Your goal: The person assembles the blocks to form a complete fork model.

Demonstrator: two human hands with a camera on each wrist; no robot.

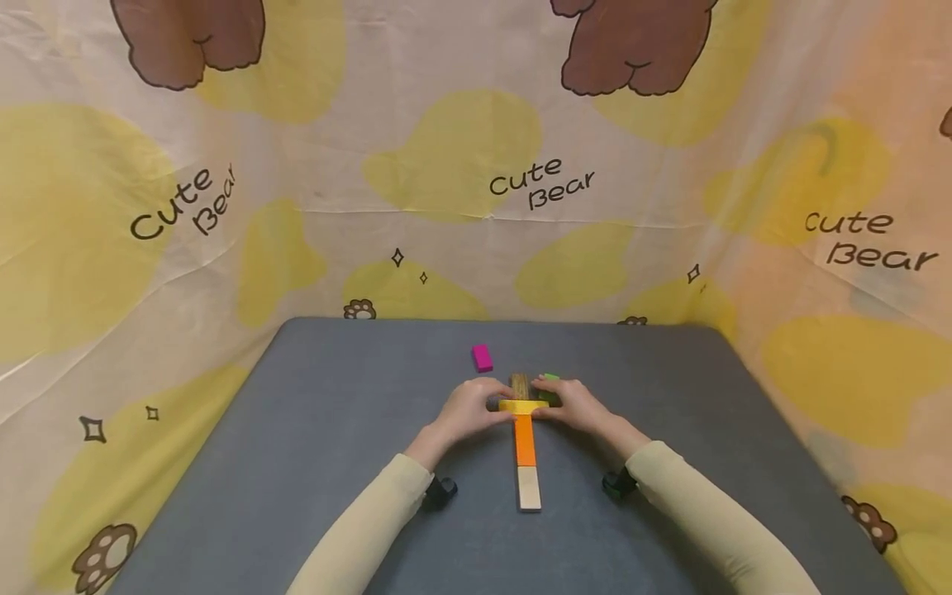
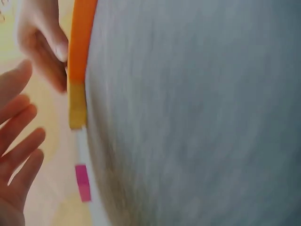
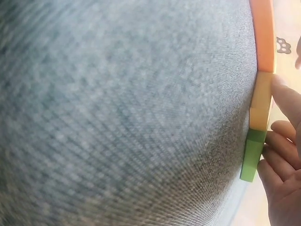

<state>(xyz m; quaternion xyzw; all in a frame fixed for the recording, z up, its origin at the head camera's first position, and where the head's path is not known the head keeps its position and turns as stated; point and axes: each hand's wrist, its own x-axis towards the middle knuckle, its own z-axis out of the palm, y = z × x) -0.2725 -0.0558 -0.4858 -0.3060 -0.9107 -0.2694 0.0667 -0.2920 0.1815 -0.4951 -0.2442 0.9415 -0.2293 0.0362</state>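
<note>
A yellow block [image 1: 523, 406] lies crosswise on the table, touching the far end of an orange block [image 1: 525, 440]. A white block [image 1: 529, 489] continues that line on the near side, and a brown wooden-looking block [image 1: 520, 386] lies beyond the yellow one. My right hand [image 1: 576, 405] holds the yellow block near its right end, thumb against it, other fingers beside a green block [image 3: 253, 157]. At the yellow block's left end is my left hand [image 1: 473, 406]. In the left wrist view its fingers [image 2: 22, 146] are spread with nothing between them.
A magenta block [image 1: 482, 358] lies apart, farther back and left of the line. The grey table [image 1: 357, 364] ends at a patterned cloth [image 1: 446, 165] hanging behind it and along both sides. Dark wrist cameras sit under both sleeves.
</note>
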